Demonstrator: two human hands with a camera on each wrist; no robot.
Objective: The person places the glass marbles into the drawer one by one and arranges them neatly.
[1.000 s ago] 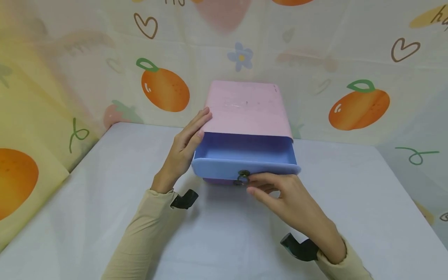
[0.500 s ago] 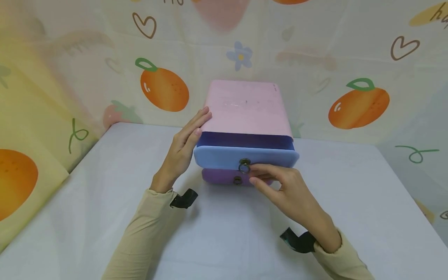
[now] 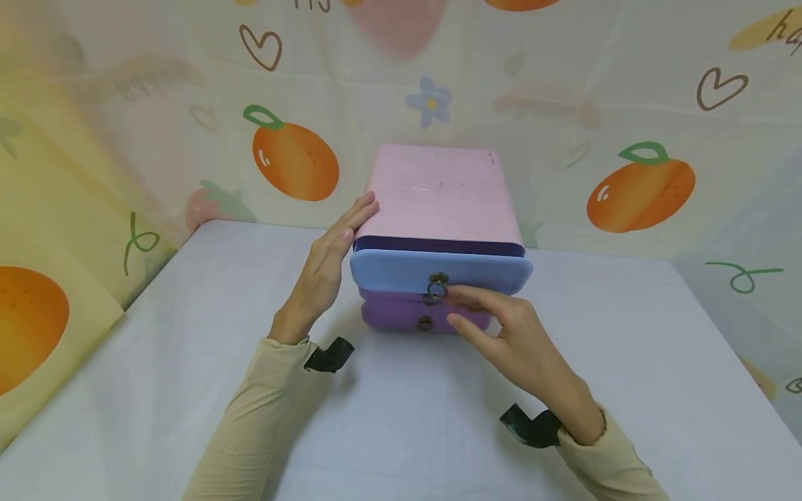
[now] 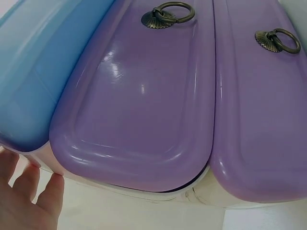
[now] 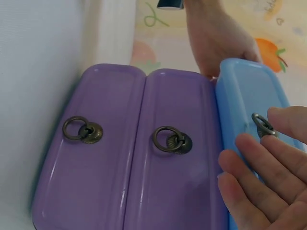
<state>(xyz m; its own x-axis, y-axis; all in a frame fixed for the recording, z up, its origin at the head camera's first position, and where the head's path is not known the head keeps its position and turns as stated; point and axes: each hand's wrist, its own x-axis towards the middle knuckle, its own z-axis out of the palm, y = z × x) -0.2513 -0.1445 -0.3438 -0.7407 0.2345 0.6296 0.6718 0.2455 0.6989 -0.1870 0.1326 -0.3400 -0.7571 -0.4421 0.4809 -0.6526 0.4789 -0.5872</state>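
A small chest with a pink top has a blue drawer above two purple ones. The blue drawer sticks out a little, with a thin dark gap behind its front. My left hand rests along the chest's left side, fingers extended. At the blue front is my right hand, its fingertips touching beside the bronze ring pull and its thumb apart from the index finger. The middle purple drawer and the bottom purple drawer sit pushed in, each with a ring pull.
The chest stands toward the back of a white-covered table. Behind it hangs a cloth printed with oranges, hearts and flowers. A yellowish cloth runs along the left. Black camera mounts are worn at both wrists.
The blue drawer has slid back into the chest, from well pulled out to nearly closed, with my right hand moving along with it. The left hand has stayed at the chest's side.
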